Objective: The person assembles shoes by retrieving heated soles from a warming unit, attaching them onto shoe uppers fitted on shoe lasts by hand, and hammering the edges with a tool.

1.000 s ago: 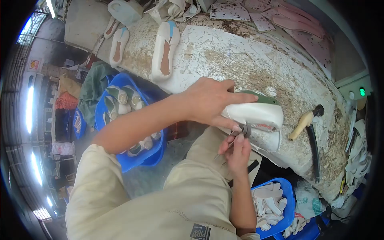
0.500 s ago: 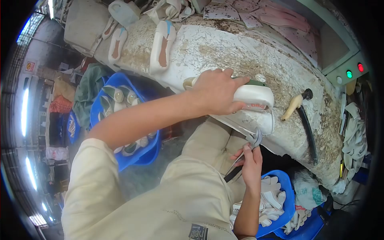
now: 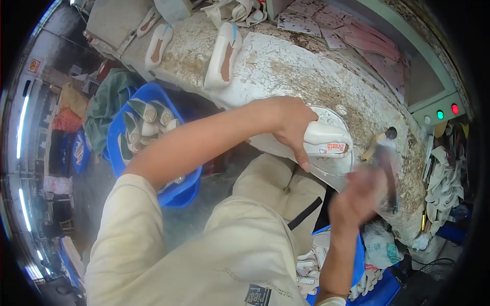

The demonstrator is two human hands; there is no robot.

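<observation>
My left hand [image 3: 296, 127] is closed on the white shoe [image 3: 326, 136], thumb on the near side; its other fingers are mostly hidden. Red lettering "Breath" shows at the shoe's open end. The shoe rests over a white, rounded board [image 3: 334, 166] at the bench's near edge. My right hand [image 3: 360, 196] is smeared by motion, so its fingers and anything in them cannot be made out. Just beyond it lies a hammer-like tool [image 3: 376, 144] with a tan head and dark handle, the handle blurred beside my hand.
Two white shoes, one nearer [image 3: 223, 56] and one behind [image 3: 159, 47], stand on the glue-stained bench [image 3: 280, 56]. A blue basket [image 3: 115, 135] of shoes is at left. Another blue basket [image 3: 359, 260] with pale parts sits below my right arm. A lit control panel [image 3: 434, 115] borders the right.
My right hand has moved up and right from my lap toward the hammer-like tool; the metal pincer-like tool it held is no longer visible. My left hand has shifted back along the shoe.
</observation>
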